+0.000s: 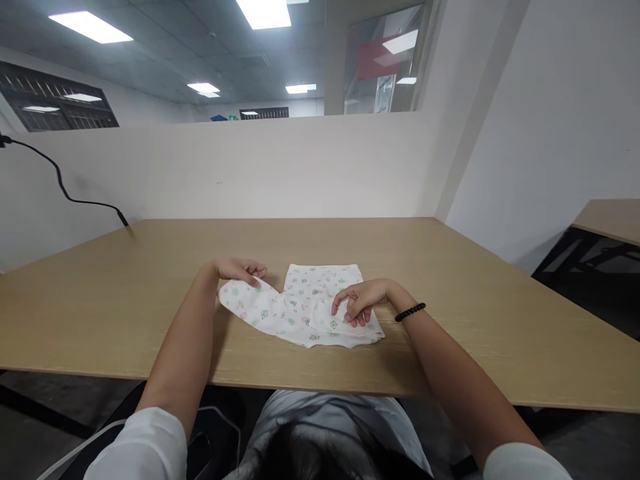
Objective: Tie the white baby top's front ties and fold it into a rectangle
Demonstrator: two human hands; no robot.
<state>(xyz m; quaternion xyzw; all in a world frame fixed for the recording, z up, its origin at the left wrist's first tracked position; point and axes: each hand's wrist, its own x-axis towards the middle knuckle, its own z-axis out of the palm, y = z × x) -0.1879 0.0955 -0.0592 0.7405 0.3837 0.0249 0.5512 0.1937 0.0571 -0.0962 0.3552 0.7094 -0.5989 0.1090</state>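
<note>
A small white baby garment [300, 310] with a scattered print of green and pink figures lies on the wooden table. One long narrow part, like a sleeve or a leg, stretches out to the left; on the right side a layer appears folded over. At the end of that left part is my left hand [243, 270], its fingers curled and its thumb on the cloth, pinching the upper edge. My right hand [363, 301] rests on the folded right side, fingers loosely bent and apart, fingertips touching the fabric. The garment's underside is hidden.
The wooden table [150, 333] reaches to a low white partition [280, 170] in front. A black cable [80, 200] hangs down at the left to the table's back corner. Another table [613, 219] stands at the far right. A black bead bracelet [410, 312] circles my right wrist.
</note>
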